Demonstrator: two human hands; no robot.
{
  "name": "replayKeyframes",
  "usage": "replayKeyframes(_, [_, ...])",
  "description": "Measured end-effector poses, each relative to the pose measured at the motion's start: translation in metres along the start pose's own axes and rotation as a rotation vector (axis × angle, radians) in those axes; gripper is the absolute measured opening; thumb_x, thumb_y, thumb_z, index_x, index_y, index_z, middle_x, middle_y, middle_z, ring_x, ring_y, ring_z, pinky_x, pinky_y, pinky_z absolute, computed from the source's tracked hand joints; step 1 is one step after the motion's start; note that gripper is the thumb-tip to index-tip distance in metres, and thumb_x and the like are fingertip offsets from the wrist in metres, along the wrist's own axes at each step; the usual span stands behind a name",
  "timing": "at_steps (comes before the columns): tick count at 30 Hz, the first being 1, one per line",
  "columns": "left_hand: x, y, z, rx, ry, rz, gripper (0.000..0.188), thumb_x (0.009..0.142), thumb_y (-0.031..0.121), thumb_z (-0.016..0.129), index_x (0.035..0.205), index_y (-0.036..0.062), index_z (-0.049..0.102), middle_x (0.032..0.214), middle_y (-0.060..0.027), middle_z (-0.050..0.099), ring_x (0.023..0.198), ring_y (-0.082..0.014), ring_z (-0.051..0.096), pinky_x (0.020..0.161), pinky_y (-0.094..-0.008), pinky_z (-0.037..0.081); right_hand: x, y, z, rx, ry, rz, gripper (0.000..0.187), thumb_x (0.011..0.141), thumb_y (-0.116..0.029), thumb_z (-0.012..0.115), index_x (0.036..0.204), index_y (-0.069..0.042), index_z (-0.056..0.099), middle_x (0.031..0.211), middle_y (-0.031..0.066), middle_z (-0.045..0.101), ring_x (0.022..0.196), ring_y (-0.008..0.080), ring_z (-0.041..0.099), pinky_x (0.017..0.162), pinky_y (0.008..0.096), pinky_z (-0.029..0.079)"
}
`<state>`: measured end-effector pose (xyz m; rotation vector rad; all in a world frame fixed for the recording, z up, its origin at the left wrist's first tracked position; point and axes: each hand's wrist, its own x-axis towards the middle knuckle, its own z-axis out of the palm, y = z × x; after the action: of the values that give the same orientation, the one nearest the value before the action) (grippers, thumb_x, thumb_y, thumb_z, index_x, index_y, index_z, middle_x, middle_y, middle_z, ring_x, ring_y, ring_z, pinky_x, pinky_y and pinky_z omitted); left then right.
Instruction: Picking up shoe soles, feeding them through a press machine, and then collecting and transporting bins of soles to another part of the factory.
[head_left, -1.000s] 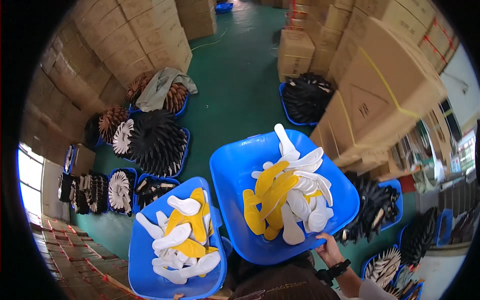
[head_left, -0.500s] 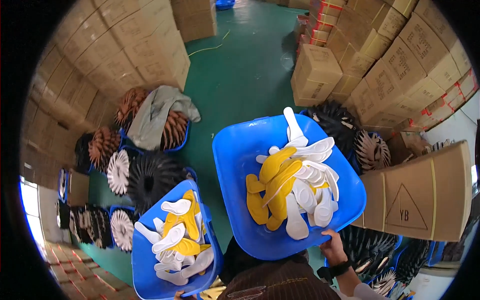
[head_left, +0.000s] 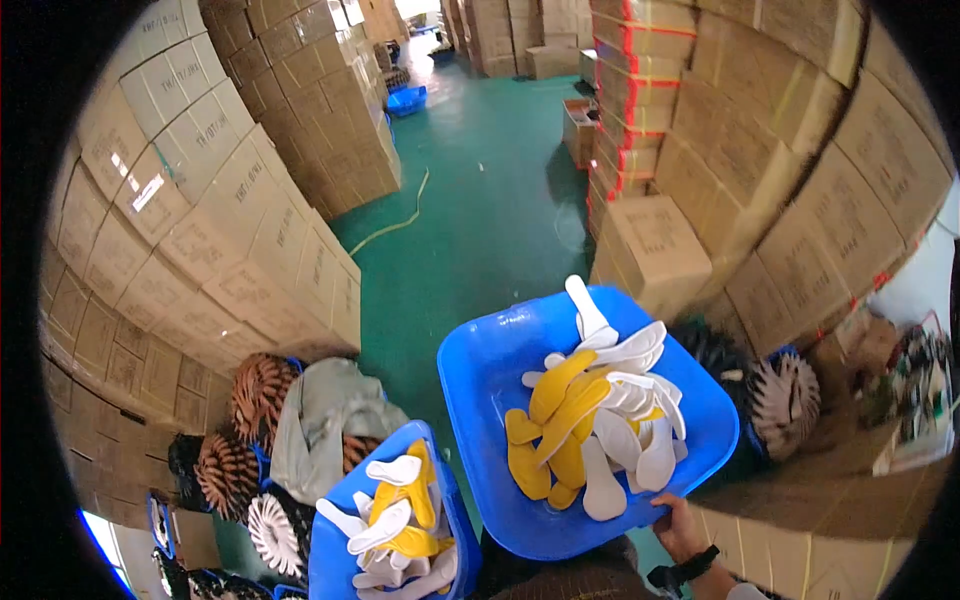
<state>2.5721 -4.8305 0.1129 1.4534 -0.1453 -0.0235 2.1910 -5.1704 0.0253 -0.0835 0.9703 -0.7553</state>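
My right hand [head_left: 682, 530] is closed on the near right rim of a large blue plastic tub [head_left: 470, 430], held in front of me. A pile of white insoles [head_left: 604, 484] and yellow insoles [head_left: 562, 388] lies loosely in that tub, towards its right side. Lower down on the left is a second blue tub [head_left: 334, 548], tilted, with more white and yellow insoles [head_left: 412, 495] inside. My left hand does not show; the second tub runs off the lower edge of the picture.
Cardboard boxes stand stacked along the left [head_left: 260, 250] and right [head_left: 740, 130], flanking a green floor [head_left: 480, 200]. A yellow strap [head_left: 400, 225] lies on it. At left, a grey cloth [head_left: 335, 430] covers tubs near brown ring-shaped bundles [head_left: 225, 475]. A single carton [head_left: 655, 245] juts out at right.
The view has tilted up and moved forward, showing more of the aisle. Both tubs sit lower in the picture. My left fingers, faintly visible before at the lower edge, are out of view.
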Motion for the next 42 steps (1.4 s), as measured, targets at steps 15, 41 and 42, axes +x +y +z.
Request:
replayKeyframes(15, [0.329, -0.072, 0.589, -0.325, -0.008, 0.105, 0.029, 0.078, 0.004, 0.063, 0.104, 0.0031, 0.051, 0.104, -0.0116, 0.053, 0.093, -0.022, 0.052, 0.075, -0.0362, 0.047, 0.333, -0.226, 0.343, -0.2, 0.21, -0.137, 0.008, 0.078, 0.0, 0.056, 0.082, -0.002, 0.063, 0.073, 0.0024, 0.059, 0.063, 0.0135, 0.053, 0.058, 0.0283, 0.043])
replayKeyframes(41, [0.604, -0.17, 0.918, 0.912, -0.332, -0.121, 0.043, 0.077, 0.007, 0.069, 0.113, -0.003, 0.049, 0.106, -0.0213, 0.053, 0.101, -0.0398, 0.051, 0.092, -0.0458, 0.04, 0.815, -0.494, 0.673, -0.114, 0.199, 0.024, 0.026, 0.068, -0.005, 0.058, 0.094, 0.002, 0.055, 0.089, 0.0099, 0.059, 0.08, 0.0238, 0.056, 0.074, 0.0383, 0.048])
replayKeyframes(42, [0.609, -0.167, 0.96, 1.036, -0.392, -0.011, 0.036, 0.08, 0.008, 0.064, 0.111, -0.0026, 0.049, 0.105, -0.0192, 0.054, 0.098, -0.0354, 0.052, 0.09, -0.0433, 0.041, 0.831, -0.507, 0.683, -0.081, 0.22, -0.013, 0.028, 0.068, -0.005, 0.058, 0.095, 0.002, 0.055, 0.091, 0.0105, 0.059, 0.081, 0.0248, 0.056, 0.074, 0.0396, 0.049])
